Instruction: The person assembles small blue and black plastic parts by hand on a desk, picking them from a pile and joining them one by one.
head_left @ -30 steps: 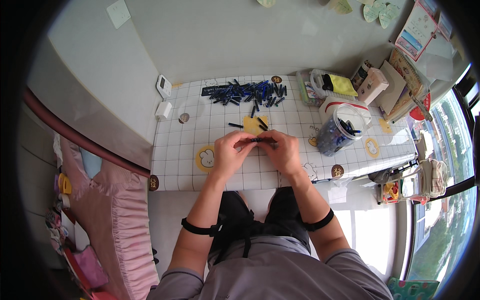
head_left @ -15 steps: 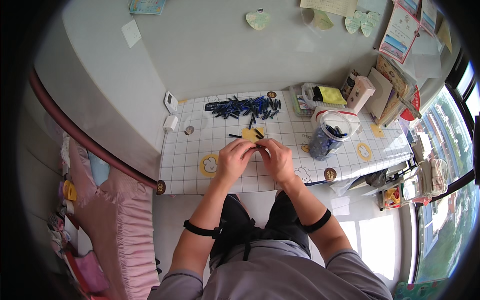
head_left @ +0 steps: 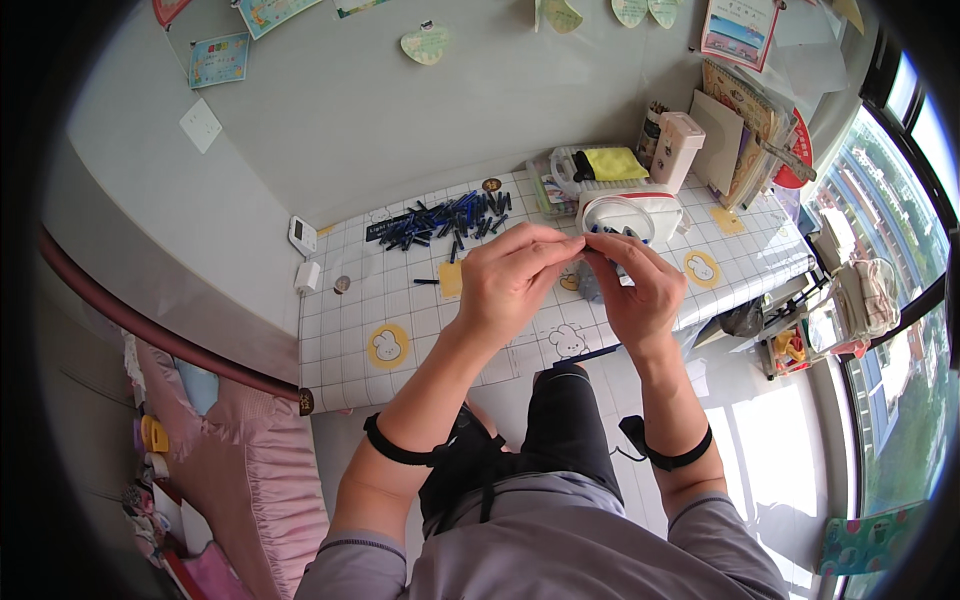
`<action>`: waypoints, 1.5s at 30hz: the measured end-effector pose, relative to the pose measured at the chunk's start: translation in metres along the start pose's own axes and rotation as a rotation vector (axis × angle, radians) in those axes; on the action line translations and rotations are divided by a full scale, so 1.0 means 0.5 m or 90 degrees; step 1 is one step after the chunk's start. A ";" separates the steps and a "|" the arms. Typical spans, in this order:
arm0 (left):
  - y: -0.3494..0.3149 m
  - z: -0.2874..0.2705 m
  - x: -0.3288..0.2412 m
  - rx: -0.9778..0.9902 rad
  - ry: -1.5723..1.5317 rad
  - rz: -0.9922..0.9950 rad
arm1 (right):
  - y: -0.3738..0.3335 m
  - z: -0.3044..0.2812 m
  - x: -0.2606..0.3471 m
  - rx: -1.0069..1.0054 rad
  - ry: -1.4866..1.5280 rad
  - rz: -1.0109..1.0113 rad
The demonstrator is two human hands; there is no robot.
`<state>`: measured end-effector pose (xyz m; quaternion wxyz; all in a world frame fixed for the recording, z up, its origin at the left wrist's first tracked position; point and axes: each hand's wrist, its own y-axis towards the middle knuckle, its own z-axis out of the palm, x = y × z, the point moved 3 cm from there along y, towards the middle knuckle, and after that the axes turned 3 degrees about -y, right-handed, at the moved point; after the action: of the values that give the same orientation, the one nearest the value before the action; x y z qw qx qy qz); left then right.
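Observation:
My left hand (head_left: 510,275) and my right hand (head_left: 640,285) are raised in front of a clear plastic jar, their fingertips pinched together. Whatever they hold between them is too small and covered to name. Behind and below my fingers stands the jar (head_left: 588,285), partly hidden, with blue and dark pieces showing at its round open mouth. To the left on the table lies a loose pile of short, slim dark blue and black tubes (head_left: 440,222), which look like ink cartridges. One single tube (head_left: 427,281) lies apart, nearer to me, beside a yellow patch of the tablecloth.
A white checked cloth covers the table (head_left: 345,335). At the back right stand a clear case (head_left: 550,185) with a yellow cloth (head_left: 615,163) on it, a white pouch (head_left: 665,205), a pink box (head_left: 677,150) and upright books (head_left: 740,120). A wall (head_left: 400,120) rises behind.
Both hands have moved right and up from the table's middle to the jar, still pinched together. My view has shifted to the right.

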<state>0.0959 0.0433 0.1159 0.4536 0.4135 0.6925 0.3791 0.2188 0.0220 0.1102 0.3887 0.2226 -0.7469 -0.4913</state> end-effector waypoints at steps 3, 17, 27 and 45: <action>0.026 0.033 0.009 0.002 -0.055 -0.014 | 0.008 -0.023 -0.021 -0.016 -0.015 0.031; 0.040 0.077 0.045 0.070 -0.006 -0.059 | 0.018 -0.040 -0.053 -0.045 -0.045 0.089; 0.026 0.049 0.064 0.091 0.119 -0.070 | 0.014 -0.028 -0.061 0.054 -0.157 0.073; -0.150 -0.159 0.110 0.037 0.353 -0.326 | -0.054 0.131 0.022 0.202 0.039 -0.013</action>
<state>-0.0097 0.0541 0.0550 0.3170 0.1215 0.8803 0.3313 0.1586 0.0392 0.0756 0.3659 0.3037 -0.8007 -0.3643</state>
